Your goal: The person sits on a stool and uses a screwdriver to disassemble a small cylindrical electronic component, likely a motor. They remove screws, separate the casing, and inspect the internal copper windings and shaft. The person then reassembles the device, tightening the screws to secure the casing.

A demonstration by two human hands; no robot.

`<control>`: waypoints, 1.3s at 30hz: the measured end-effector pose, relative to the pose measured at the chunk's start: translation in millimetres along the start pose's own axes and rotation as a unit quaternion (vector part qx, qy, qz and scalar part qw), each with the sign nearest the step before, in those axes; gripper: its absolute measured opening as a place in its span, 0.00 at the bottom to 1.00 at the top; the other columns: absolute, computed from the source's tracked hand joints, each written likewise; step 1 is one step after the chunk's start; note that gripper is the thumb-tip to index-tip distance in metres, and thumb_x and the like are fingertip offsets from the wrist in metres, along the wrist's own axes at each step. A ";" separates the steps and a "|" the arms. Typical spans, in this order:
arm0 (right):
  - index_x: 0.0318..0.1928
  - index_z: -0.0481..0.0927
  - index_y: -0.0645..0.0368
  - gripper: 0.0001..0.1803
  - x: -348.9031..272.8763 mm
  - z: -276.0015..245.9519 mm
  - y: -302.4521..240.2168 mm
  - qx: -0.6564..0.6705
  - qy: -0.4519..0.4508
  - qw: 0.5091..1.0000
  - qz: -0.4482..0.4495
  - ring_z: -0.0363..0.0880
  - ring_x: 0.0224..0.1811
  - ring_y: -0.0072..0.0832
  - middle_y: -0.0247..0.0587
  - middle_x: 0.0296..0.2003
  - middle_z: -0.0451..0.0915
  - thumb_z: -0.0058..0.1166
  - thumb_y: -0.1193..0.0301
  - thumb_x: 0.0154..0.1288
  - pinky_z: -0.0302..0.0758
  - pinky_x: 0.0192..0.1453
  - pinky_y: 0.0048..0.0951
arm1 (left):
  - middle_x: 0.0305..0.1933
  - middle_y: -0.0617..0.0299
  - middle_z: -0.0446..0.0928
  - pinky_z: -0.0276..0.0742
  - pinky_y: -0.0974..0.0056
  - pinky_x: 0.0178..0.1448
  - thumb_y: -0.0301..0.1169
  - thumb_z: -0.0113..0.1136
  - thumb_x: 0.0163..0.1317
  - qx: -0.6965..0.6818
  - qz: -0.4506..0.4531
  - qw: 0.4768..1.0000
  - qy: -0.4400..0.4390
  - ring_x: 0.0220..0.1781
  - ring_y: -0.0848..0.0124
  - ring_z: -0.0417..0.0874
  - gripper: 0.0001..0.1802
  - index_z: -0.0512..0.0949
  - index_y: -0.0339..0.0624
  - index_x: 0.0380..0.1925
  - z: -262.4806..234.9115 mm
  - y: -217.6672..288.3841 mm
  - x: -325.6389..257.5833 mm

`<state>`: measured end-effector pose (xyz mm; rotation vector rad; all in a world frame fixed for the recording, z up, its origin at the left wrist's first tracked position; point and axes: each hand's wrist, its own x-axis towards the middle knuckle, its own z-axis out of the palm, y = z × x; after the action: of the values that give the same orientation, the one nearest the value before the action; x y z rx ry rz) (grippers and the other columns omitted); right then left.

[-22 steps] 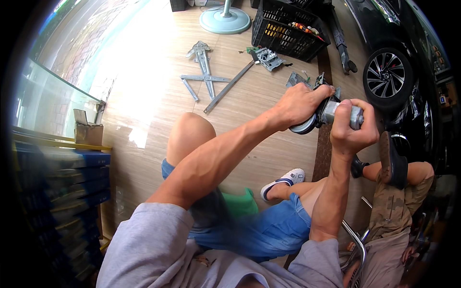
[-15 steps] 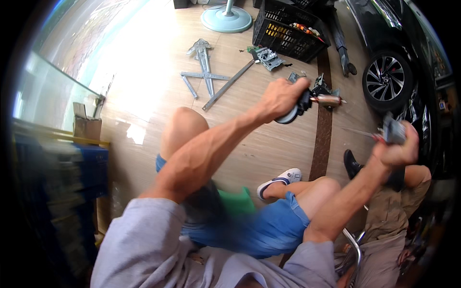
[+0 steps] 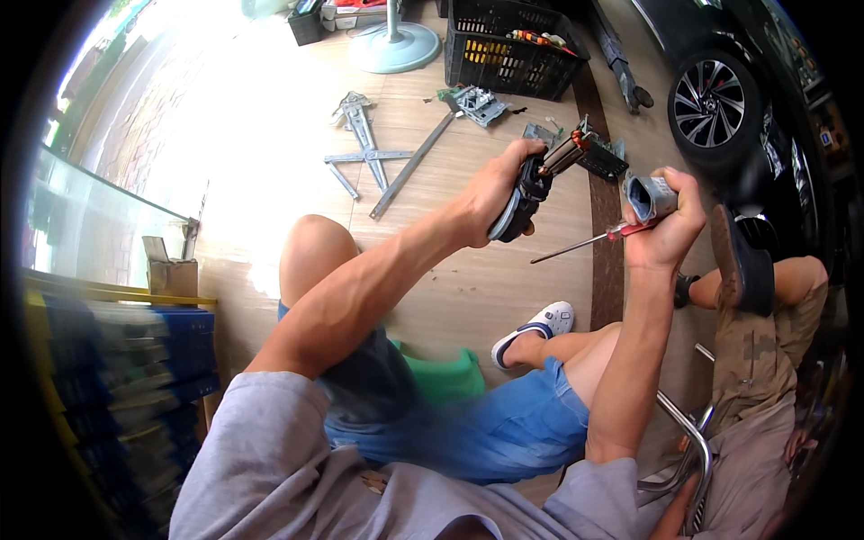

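My left hand [image 3: 490, 200] is closed round a black motor gear housing [image 3: 522, 202], held above the floor. From the housing's upper end sticks out a bare motor armature [image 3: 564, 155] with copper-coloured windings, tilted up to the right. To its right, my right hand [image 3: 670, 234] grips a grey metal motor casing [image 3: 652, 200], its hollow end facing left. The same hand holds a screwdriver [image 3: 576, 247] with a red handle, the shaft pointing left and slightly down. Armature and casing are apart.
On the floor ahead lie a metal scissor-type window regulator [image 3: 367, 155], a long metal bar [image 3: 414, 165] and stripped metal parts [image 3: 480, 105]. Beyond stand a black crate [image 3: 513, 54] and a pale blue round base [image 3: 396, 47]. A car wheel [image 3: 714, 99] and a seated person's leg [image 3: 765, 333] are at right.
My right hand has come left and closer to the left hand with the casing and screwdriver. The left hand has turned, so the armature now slants upward.
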<state>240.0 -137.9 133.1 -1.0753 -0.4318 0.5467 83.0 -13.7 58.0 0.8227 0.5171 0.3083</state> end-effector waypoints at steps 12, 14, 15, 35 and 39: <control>0.25 0.74 0.55 0.10 23.5 -9.3 2.2 0.081 -0.035 0.993 0.084 0.66 0.14 0.26 0.34 0.19 0.74 0.56 0.66 0.60 0.60 0.17 0.28 | 0.19 0.61 0.68 0.62 0.65 0.16 0.69 0.31 0.67 -0.062 -0.001 0.998 -0.022 0.15 0.68 0.68 0.40 0.69 0.43 0.19 -14.4 -1.3 -24.7; 0.23 0.73 0.55 0.11 36.0 -22.8 -7.2 0.091 -0.042 0.994 0.051 0.65 0.14 0.25 0.33 0.18 0.73 0.55 0.66 0.60 0.59 0.19 0.28 | 0.19 0.60 0.71 0.65 0.63 0.14 0.67 0.41 0.63 -0.084 0.023 0.996 -0.030 0.13 0.64 0.72 0.33 0.70 0.47 0.23 -27.9 -1.4 -24.1; 0.22 0.73 0.55 0.12 40.3 -35.7 -13.3 0.096 -0.044 0.994 0.030 0.64 0.14 0.25 0.33 0.18 0.73 0.54 0.66 0.60 0.58 0.20 0.28 | 0.19 0.59 0.71 0.65 0.63 0.16 0.68 0.40 0.63 -0.086 0.020 0.996 -0.016 0.15 0.64 0.72 0.35 0.71 0.46 0.23 -25.6 4.4 -28.5; 0.23 0.73 0.57 0.12 42.5 -90.2 -35.7 0.004 0.110 0.992 -0.066 0.61 0.16 0.24 0.34 0.19 0.73 0.55 0.68 0.62 0.59 0.24 0.29 | 0.22 0.58 0.74 0.67 0.64 0.18 0.64 0.35 0.66 -0.147 0.064 0.987 0.002 0.17 0.63 0.75 0.37 0.75 0.41 0.25 -36.2 21.8 -59.0; 0.24 0.74 0.57 0.11 41.6 -89.7 -34.7 0.004 0.115 0.991 -0.062 0.61 0.16 0.24 0.35 0.19 0.73 0.55 0.68 0.62 0.58 0.24 0.30 | 0.23 0.58 0.75 0.67 0.64 0.18 0.64 0.35 0.66 -0.151 0.061 0.987 0.000 0.18 0.64 0.76 0.36 0.75 0.41 0.26 -35.0 20.5 -58.1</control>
<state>331.9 -188.1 130.0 -1.0817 -0.2915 0.3090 14.0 -5.3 72.0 0.5607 0.4071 0.4867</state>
